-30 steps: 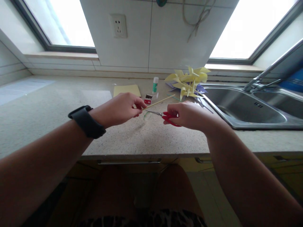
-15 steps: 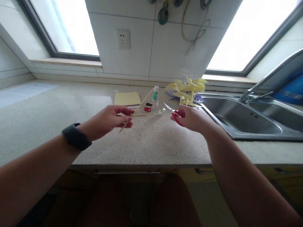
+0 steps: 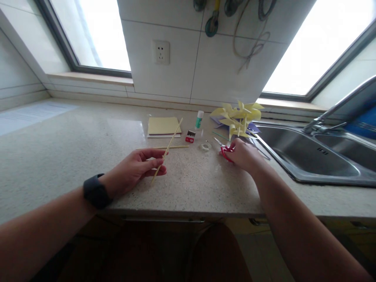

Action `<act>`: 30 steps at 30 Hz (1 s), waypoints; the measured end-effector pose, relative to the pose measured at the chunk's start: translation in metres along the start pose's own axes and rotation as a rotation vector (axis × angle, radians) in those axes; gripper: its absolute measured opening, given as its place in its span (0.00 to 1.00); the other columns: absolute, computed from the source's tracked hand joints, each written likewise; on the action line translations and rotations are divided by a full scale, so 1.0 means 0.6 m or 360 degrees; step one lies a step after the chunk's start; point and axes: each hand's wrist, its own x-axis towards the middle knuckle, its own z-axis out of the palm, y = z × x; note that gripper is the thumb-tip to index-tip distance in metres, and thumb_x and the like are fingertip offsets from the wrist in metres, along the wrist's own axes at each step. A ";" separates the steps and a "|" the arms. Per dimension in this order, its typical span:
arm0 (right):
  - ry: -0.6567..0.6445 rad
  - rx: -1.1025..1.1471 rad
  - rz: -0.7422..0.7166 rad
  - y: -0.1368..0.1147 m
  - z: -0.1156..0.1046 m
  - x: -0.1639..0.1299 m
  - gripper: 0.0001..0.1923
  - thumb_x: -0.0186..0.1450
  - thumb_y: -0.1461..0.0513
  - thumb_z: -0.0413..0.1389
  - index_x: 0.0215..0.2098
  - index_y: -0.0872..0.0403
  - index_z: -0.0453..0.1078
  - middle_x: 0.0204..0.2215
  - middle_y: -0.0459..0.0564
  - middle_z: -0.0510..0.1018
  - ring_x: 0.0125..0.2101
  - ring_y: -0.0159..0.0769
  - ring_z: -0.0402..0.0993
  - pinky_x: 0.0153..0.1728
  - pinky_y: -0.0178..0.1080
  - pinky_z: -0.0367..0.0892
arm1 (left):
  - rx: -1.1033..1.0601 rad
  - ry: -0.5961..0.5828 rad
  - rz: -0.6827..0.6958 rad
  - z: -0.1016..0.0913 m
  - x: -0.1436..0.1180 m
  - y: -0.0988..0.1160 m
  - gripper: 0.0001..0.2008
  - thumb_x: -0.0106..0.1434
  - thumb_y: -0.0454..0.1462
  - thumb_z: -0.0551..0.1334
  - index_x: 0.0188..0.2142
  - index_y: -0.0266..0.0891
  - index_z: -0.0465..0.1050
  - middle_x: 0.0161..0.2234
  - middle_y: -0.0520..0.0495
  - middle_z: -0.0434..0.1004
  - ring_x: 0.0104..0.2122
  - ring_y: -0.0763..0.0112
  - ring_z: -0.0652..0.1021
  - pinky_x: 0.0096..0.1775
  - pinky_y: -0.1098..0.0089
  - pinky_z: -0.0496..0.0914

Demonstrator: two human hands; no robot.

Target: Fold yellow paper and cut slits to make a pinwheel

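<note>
My left hand (image 3: 139, 167) is pinching a thin pale wooden stick (image 3: 172, 138) between thumb and fingers, over the front of the counter. The stick slants up to the right. Behind that hand, a second similar stick (image 3: 179, 147) lies flat. On the right, my right hand (image 3: 246, 155) is closed around the red handles of a pair of scissors (image 3: 224, 149), low over the countertop. Their blades point up and left, toward a clear roll of tape (image 3: 205, 147). My palm hides part of the handles. Yellow paper pinwheels (image 3: 238, 117) lie just beyond.
A stack of yellow paper (image 3: 163, 125), a small red box (image 3: 190, 137) and a glue stick (image 3: 199, 120) stand toward the wall. A thin green stick (image 3: 221, 135) lies near the pinwheels. The steel sink (image 3: 311, 156) borders the right side; printed sheets (image 3: 32, 115) lie far left.
The camera view has shifted slightly. My left hand has moved a little left and nearer the counter's front edge with the stick. My right hand keeps the scissors in nearly the same spot.
</note>
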 end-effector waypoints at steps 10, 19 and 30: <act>-0.0187 0.0006 -0.0134 -0.035 -0.022 -0.006 0.14 0.61 0.49 0.58 0.29 0.50 0.74 0.23 0.51 0.76 0.23 0.40 0.69 0.23 0.41 0.55 | -0.0264 -0.0195 0.0086 0.018 0.001 -0.014 0.12 0.60 0.36 0.72 0.43 0.41 0.78 0.35 0.53 0.77 0.32 0.71 0.82 0.45 0.61 0.79; -0.0096 0.0805 -0.0599 -0.175 -0.077 -0.038 0.15 0.68 0.50 0.55 0.33 0.52 0.73 0.23 0.47 0.75 0.23 0.33 0.66 0.25 0.39 0.58 | -0.0437 -0.0121 0.0131 0.023 0.004 -0.024 0.12 0.60 0.36 0.72 0.43 0.43 0.76 0.34 0.54 0.77 0.33 0.68 0.84 0.47 0.59 0.78; -0.1011 0.1790 -0.0836 -0.267 -0.002 -0.018 0.14 0.62 0.53 0.65 0.36 0.54 0.73 0.27 0.45 0.77 0.28 0.32 0.71 0.30 0.36 0.67 | -0.0387 -0.0128 0.0175 0.023 0.009 -0.025 0.10 0.62 0.39 0.71 0.44 0.46 0.77 0.42 0.51 0.81 0.37 0.69 0.83 0.46 0.64 0.78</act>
